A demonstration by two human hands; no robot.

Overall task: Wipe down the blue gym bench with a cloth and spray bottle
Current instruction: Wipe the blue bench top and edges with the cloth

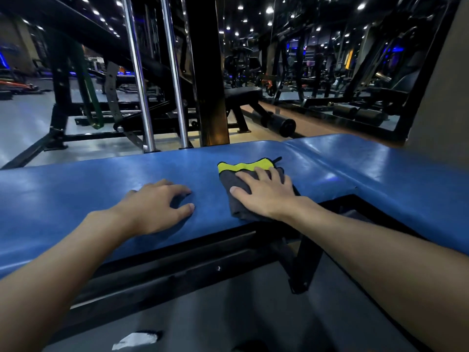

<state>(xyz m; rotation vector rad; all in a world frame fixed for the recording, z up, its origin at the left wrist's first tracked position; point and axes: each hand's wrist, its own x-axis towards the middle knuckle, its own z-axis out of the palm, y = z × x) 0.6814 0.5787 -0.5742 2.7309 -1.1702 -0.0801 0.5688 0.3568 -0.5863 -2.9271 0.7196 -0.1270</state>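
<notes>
The person leans over the blue bench from its long near edge, both forearms reaching across the pad. The right hand lies flat on a folded grey cloth with a yellow-green border, fingers spread and straight and the palm bearing down, so nothing is gripped. The weight alone pins the cloth to the vinyl. That makes sense for wiping, since a flat palm spreads the pressure over the whole fold. The cloth sits toward the near edge of the long pad, its lower corner reaching just over that edge and its bright border pointing at the far edge. It is just left of the seam where the second pad joins.

The left hand rests bare on the pad, well apart from the cloth, closer to the near edge. Its fingers are loosely bent with the tips touching the vinyl, and it holds nothing. It looks to me like a prop that steadies the body while the other arm works.

I see no spray bottle anywhere, so I judge this to be the wiping part of the job. The pad shows patchy shine, though I cannot tell wet from lamp glare. Beyond the far edge stand chrome poles and dark gym machines.
</notes>
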